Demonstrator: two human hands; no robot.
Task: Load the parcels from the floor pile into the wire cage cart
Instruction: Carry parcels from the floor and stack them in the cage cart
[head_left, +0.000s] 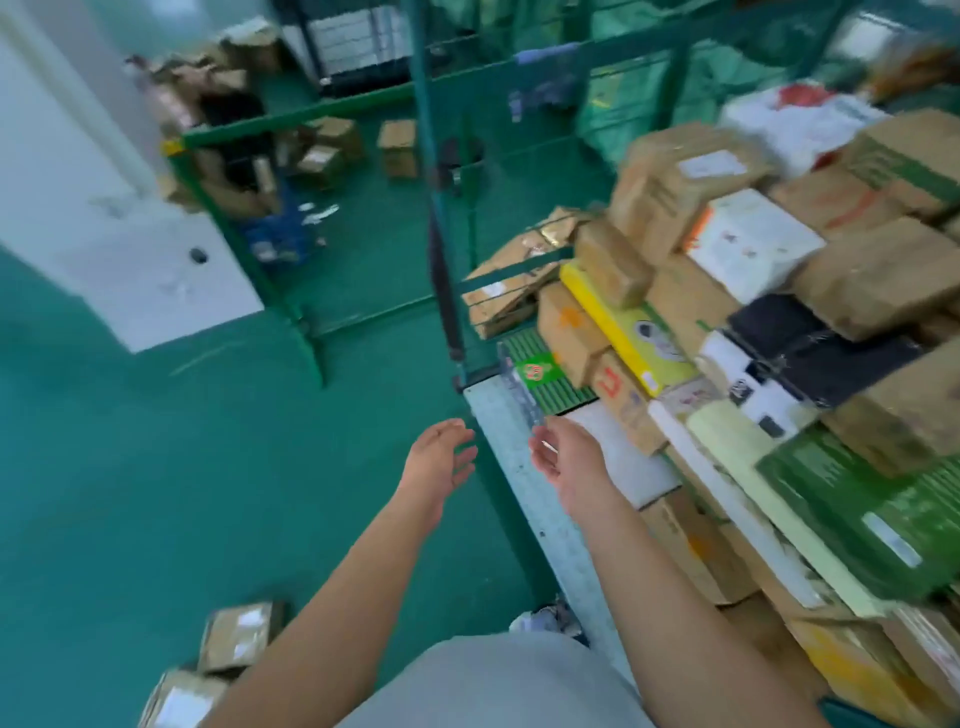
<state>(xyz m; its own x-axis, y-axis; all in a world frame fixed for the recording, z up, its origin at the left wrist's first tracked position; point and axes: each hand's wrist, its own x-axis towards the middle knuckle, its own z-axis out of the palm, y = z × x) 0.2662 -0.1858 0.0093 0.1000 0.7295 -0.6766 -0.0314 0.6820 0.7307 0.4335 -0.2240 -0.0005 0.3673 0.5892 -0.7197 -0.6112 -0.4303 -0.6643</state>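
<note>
Both my arms reach forward with nothing in the hands. My left hand (439, 457) is held over the green floor, fingers relaxed and spread. My right hand (563, 460) hovers, fingers loose, at the pale edge panel of the wire cage cart (550, 545), which has a green frame. The cart is stacked with parcels: brown cardboard boxes (878, 275), a flat yellow box (613, 322), a white box (748, 244), a black parcel (815, 353) and a green box (857, 499). Two taped brown parcels (239, 639) lie on the floor at the lower left. The picture is blurred.
A second green cage cart (249, 171) with loose boxes stands at the back left, beside a white wall block (156, 270). More small boxes (397, 148) sit on the green floor farther back. Green sacks (623, 104) are behind the loaded cart.
</note>
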